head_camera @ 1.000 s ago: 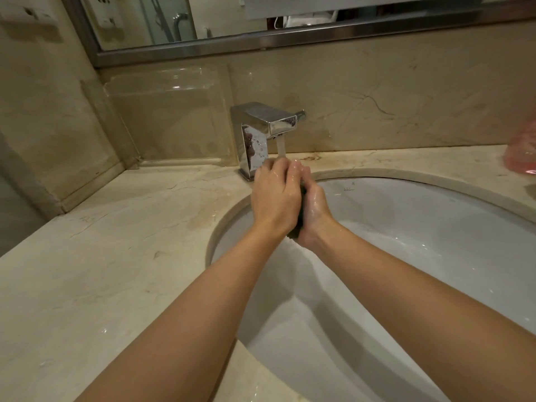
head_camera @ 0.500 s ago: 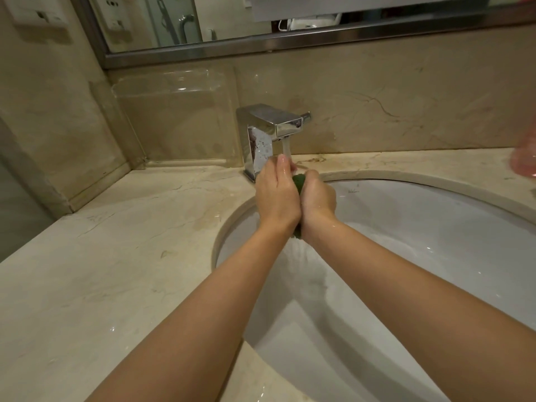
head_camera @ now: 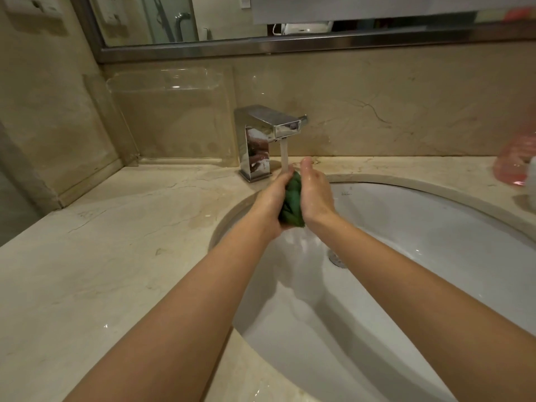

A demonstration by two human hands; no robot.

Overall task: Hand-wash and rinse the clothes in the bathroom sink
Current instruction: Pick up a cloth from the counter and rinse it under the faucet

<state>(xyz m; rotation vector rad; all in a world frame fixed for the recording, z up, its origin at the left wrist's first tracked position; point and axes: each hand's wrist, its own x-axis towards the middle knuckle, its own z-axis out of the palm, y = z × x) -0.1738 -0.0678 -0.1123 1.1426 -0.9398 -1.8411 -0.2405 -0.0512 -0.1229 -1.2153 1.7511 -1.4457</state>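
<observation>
Under the running tap [head_camera: 274,127], over the sink [head_camera: 435,227], I've got the green cloth [head_camera: 292,200] wadded btwn both palms: left hand [head_camera: 271,200] & right hand [head_camera: 314,192] clamped on it. Palms have parted slightly vs. a sec ago, more cloth exposed to water; rinse looks mid-way.

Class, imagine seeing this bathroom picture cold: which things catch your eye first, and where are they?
Both hands, left hand and right hand, squeeze a bunched green cloth over the white sink. Water streams onto it from the chrome faucet just behind.
</observation>
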